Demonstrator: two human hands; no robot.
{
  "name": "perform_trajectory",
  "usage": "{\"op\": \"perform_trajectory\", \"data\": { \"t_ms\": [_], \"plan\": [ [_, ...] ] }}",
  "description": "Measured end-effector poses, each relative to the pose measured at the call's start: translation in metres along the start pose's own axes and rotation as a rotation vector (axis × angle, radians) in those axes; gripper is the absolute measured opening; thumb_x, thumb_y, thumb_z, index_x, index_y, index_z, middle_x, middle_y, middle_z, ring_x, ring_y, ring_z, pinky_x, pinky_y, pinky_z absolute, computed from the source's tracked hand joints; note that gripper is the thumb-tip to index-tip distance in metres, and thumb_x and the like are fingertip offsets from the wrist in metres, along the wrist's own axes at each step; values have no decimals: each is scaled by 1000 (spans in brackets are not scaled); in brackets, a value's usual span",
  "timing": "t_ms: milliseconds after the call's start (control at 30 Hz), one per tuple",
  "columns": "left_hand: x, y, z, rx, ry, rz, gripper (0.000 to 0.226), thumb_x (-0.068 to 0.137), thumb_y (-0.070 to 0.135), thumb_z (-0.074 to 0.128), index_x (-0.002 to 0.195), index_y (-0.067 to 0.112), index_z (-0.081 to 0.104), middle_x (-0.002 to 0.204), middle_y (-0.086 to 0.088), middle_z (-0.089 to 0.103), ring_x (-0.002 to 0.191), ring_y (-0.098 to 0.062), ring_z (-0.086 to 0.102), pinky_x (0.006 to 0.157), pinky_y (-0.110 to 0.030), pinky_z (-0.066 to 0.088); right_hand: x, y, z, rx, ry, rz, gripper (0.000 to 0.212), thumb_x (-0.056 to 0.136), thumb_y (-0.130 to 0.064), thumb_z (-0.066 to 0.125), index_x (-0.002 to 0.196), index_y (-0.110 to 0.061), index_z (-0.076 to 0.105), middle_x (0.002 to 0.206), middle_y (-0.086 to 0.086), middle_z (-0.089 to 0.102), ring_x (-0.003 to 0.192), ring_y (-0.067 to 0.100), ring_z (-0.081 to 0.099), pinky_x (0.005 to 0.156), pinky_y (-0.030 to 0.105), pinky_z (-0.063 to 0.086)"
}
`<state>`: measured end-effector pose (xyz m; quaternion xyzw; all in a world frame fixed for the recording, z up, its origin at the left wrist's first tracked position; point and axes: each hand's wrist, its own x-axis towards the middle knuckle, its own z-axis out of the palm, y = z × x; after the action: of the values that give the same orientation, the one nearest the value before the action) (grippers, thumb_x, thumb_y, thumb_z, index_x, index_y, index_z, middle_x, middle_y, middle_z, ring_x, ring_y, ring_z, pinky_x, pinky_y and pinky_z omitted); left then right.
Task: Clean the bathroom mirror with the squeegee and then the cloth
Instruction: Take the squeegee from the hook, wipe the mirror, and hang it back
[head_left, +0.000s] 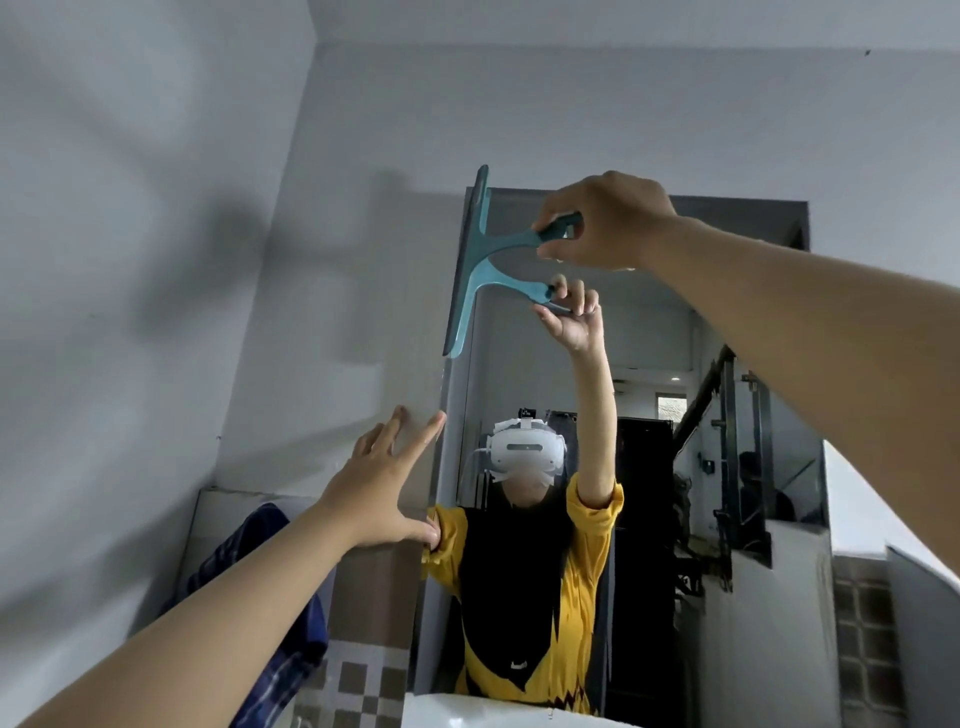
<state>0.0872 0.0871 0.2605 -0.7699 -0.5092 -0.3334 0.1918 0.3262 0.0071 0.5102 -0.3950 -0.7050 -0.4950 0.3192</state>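
A tall wall mirror (717, 405) fills the middle and right of the head view. My right hand (608, 223) is raised high and grips the handle of a teal squeegee (480, 249). Its blade stands upright against the mirror's top left edge, and its reflection shows just below it. My left hand (387, 480) is spread flat, fingers apart, against the wall at the mirror's left edge, with the thumb touching the frame. A dark blue checked cloth (260, 597) hangs low at the left, partly hidden behind my left forearm.
Grey painted walls meet in a corner at the left. Brown and white checked tiles (358, 680) run below the mirror's left side. A white basin edge (467, 712) shows at the bottom. The mirror reflects a person, a doorway and a stair railing.
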Motion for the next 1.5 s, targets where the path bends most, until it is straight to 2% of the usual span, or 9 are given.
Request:
{"op": "perform_trajectory", "data": {
  "t_ms": [400,600,733,900,1000,1100,1233,1367,1500],
  "plan": [
    [0,4,5,20,57,-38,127,63,48,80,137,52,-22,158,-4,-18,146,-34,-3,108,-50,33,-49,65,-22,-7,-38,74,29,83,-50,65,109,-36,66,97,-5,66,85,18,55,69,32,44],
    [0,9,6,43,70,-53,127,64,47,80,133,53,-27,158,-5,-17,145,-36,-2,109,-51,32,-91,106,-36,5,-16,181,30,81,-50,68,108,-36,67,90,-2,65,81,20,55,66,30,39],
    [0,10,6,40,71,-66,128,63,47,81,135,51,-25,158,-5,-17,145,-37,-2,109,-53,31,-115,125,-45,-22,-22,220,30,81,-50,68,107,-36,68,88,-2,65,81,23,57,65,31,41],
    [1,10,7,50,76,-79,130,62,46,82,137,50,-24,158,-6,-17,145,-37,-1,109,-54,32,-146,150,-61,-37,-17,337,24,81,-46,70,99,-32,69,86,4,65,81,27,57,65,32,42],
    [1,9,8,57,85,-86,132,60,47,82,136,51,-26,158,-7,-16,145,-38,1,108,-55,34,-166,159,-67,-28,-28,415,21,82,-46,70,97,-32,69,83,4,65,78,27,58,59,28,40],
    [2,9,8,77,91,-85,133,60,48,82,134,51,-28,159,-8,-14,144,-38,4,107,-53,36,-181,159,-64,13,-13,494,19,82,-47,69,95,-33,67,79,3,65,70,25,58,56,26,42],
    [2,8,9,57,92,-72,132,60,45,83,136,50,-25,159,-8,-13,144,-40,3,108,-55,35,-198,145,-45,76,38,581,19,85,-44,65,97,-29,66,73,1,63,65,28,60,58,30,47],
    [3,8,10,68,84,-101,134,60,43,84,129,54,-30,158,-3,-17,144,-38,1,109,-55,33,-214,116,-17,200,137,678,21,89,-40,60,101,-23,62,89,4,64,72,30,59,61,36,52],
    [6,5,15,68,94,-114,137,62,40,84,123,59,-36,158,-2,-17,144,-37,1,109,-55,33,-214,76,9,303,198,759,21,94,-34,51,104,-16,54,90,6,62,72,31,61,64,43,56]
  ]
}}
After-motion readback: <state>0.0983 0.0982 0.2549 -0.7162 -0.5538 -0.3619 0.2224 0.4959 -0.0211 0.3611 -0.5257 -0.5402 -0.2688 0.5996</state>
